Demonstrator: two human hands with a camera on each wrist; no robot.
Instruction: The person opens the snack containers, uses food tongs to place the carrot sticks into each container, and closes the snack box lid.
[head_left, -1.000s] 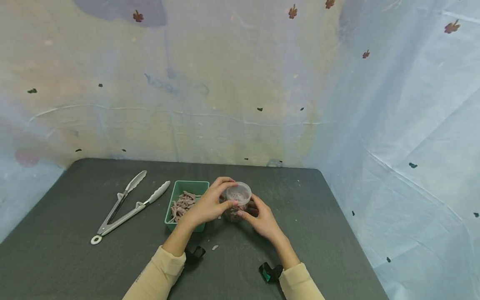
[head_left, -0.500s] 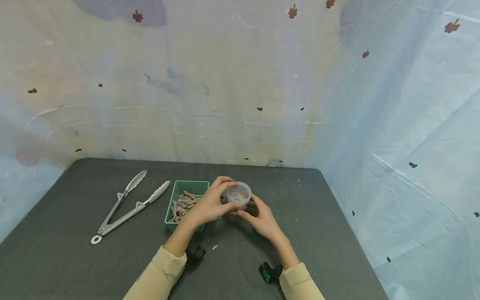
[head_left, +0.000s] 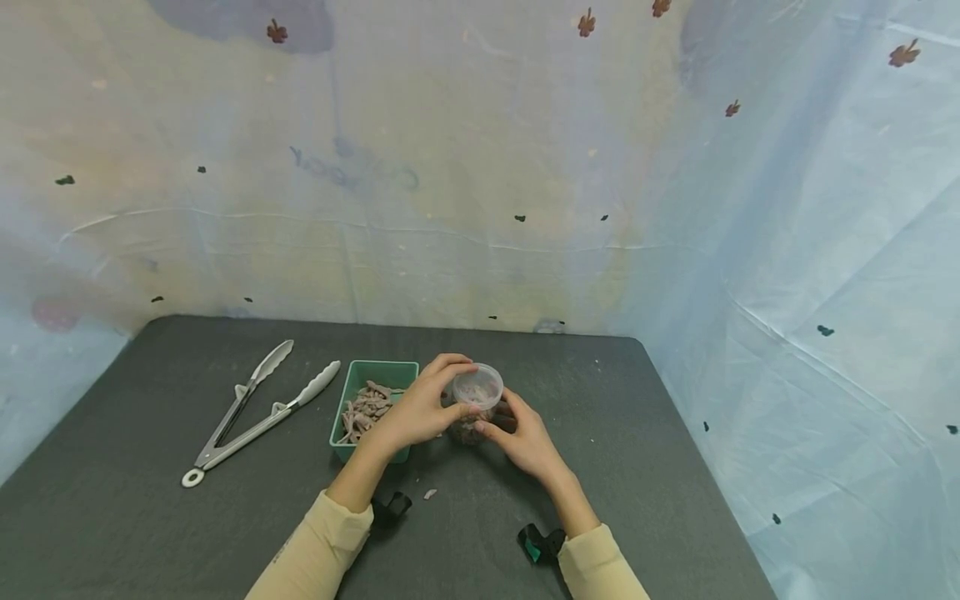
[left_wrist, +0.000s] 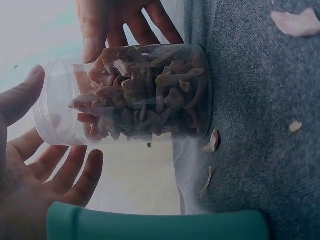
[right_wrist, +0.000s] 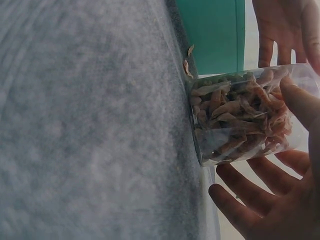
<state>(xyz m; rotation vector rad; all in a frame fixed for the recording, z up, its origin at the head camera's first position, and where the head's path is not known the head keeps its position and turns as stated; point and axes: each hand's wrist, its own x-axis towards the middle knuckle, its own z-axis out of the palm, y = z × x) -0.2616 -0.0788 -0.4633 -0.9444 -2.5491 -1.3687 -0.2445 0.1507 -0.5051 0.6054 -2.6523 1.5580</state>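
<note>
A clear plastic jar point(left_wrist: 145, 95) stands upright on the dark tabletop, filled with brownish dried strips. On its top sits a clear lid point(head_left: 477, 383). My left hand point(head_left: 420, 408) grips the lid by its edge, thumb on the near side and fingers on the far side. Lower down, my right hand point(head_left: 531, 442) holds the jar's body between thumb and fingers, as the right wrist view also shows. Left of the jar is a green rectangular tub point(head_left: 384, 363) with more brown strips point(head_left: 367, 408), partly hidden by my left hand.
Metal tongs point(head_left: 251, 433) with pale tips lie spread apart on the left of the dark table point(head_left: 645, 492). Small crumbs point(head_left: 430, 494) are scattered near the jar. Patterned sheeting point(head_left: 450, 167) hangs behind the table and along its right side.
My left thumb shifts very slightly along the lid's near edge. The jar, the tub and my right hand stay in place.
</note>
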